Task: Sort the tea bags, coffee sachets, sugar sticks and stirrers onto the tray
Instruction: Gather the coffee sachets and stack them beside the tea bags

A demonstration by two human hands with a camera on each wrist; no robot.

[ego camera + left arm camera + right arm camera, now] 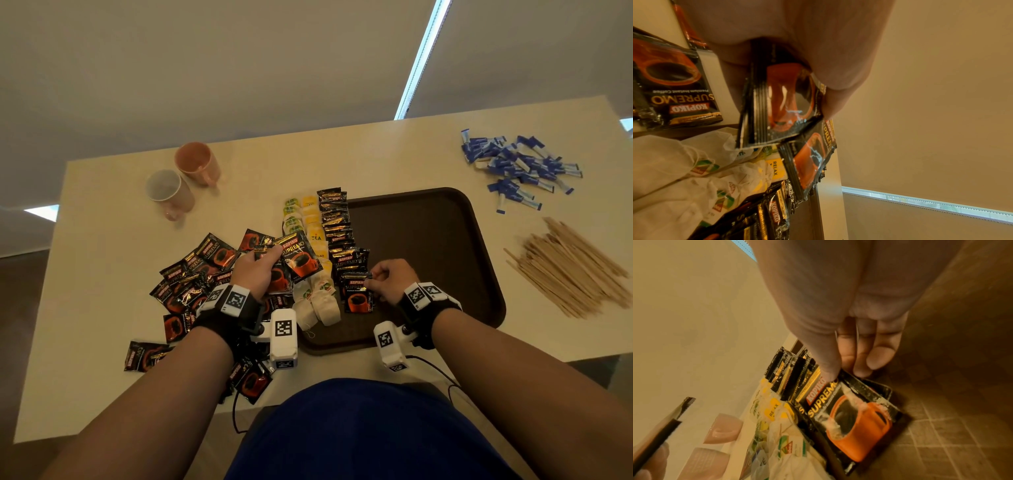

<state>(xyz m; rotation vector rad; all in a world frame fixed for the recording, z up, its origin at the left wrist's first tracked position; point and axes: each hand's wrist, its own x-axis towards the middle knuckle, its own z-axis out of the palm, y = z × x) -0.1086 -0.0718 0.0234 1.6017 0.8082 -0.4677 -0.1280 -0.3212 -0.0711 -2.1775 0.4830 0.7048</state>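
1. Nearest us, our right hand (390,279) pinches the top edge of one coffee sachet (358,294), thumb and fingertips closed on its crimped seal, and the sachet lies on the brown tray (428,240) at the near end of the coffee row. We judge the coffee step is in hand, mid-placement.
2. At nine o'clock from it, our left hand (255,274) grips a fanned stack of sachets (294,260), fingers curled round them, held above the tea bags (317,305). Next move, we'd say: let go on the right, then peel one glossy sachet off that slippery stack without dragging a second.
3. The tea bags are soft white mesh pouches with paper tags at the near end, yellow and green envelopes farther along, running beside the coffee row at the tray's left edge.
4. Around eight o'clock, loose sachets (186,284) are strewn on the cream table (102,240), flat, shiny, black foil.
5. At three o'clock, wooden stirrers (575,270) lie heaped, thin pale sticks.
6. At one o'clock, blue-and-white sugar sticks (517,168) lie in a pile, off the tray.
7. Far at eleven o'clock, two pink mugs (185,178) stand together.
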